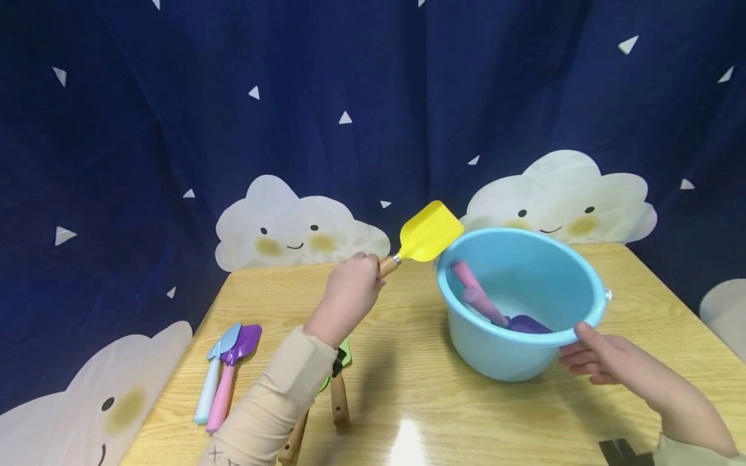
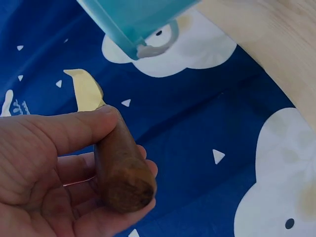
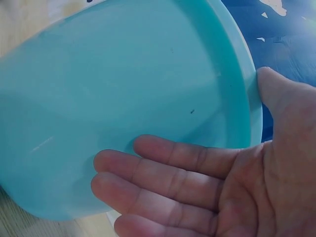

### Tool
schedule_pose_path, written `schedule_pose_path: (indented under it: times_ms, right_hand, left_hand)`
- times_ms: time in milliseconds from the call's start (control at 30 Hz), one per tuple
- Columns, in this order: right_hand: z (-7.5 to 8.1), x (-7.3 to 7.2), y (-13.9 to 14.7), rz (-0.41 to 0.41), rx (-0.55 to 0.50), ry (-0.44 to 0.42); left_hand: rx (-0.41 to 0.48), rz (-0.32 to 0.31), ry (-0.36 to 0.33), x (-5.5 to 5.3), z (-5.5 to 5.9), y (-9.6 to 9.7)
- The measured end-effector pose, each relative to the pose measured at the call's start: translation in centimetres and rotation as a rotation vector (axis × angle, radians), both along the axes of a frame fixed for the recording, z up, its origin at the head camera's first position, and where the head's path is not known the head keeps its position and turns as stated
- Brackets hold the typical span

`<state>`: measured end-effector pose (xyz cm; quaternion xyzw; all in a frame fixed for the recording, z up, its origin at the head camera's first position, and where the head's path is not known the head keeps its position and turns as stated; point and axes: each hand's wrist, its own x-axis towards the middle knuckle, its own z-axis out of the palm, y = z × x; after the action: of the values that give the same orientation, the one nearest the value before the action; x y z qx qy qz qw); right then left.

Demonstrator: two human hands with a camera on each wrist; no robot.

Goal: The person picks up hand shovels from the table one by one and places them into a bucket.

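Note:
My left hand (image 1: 351, 291) grips the wooden handle (image 2: 123, 163) of a toy shovel with a yellow blade (image 1: 432, 233), raised above the table just left of the bucket. Thumb and fingers wrap that handle in the left wrist view. A light blue bucket (image 1: 501, 353) stands on the right side of the table. My right hand (image 1: 612, 362) holds its near right rim, thumb over the edge and fingers (image 3: 163, 177) along the outer wall. Inside the bucket lie pink handles (image 1: 480, 298) and a purple blade (image 1: 527, 324).
At the table's left lie a light blue toy shovel (image 1: 208, 388) and a purple one with a pink handle (image 1: 221, 398). Wooden-handled tools (image 1: 340, 401) with green parts lie partly hidden under my left forearm. A dark blue curtain (image 1: 350, 58) with clouds hangs behind the table.

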<state>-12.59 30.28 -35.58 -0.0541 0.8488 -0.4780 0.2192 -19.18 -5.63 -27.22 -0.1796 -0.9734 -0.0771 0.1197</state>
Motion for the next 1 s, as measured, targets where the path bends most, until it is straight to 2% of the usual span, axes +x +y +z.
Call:
schedule_pose_path:
  times_ms: [400, 633, 867, 1000]
  right_hand:
    - [0.1, 0.2, -0.1, -0.018, 0.014, 0.024]
    - [0.1, 0.2, -0.2, -0.036, 0.024, 0.014]
    - [0.3, 0.3, -0.2, -0.034, 0.020, 0.019]
    - [0.2, 0.3, -0.3, -0.022, 0.005, 0.021]
  left_hand:
    - [-0.038, -0.040, 0.040, 0.1, 0.5, 2.1]
    - [-0.080, -0.088, 0.082, 0.5, 0.7, 3.9]
    - [-0.137, -0.114, 0.090, 1.0, 1.0, 5.8]
    - [-0.153, -0.152, 0.098, 1.3, 0.8, 6.6]
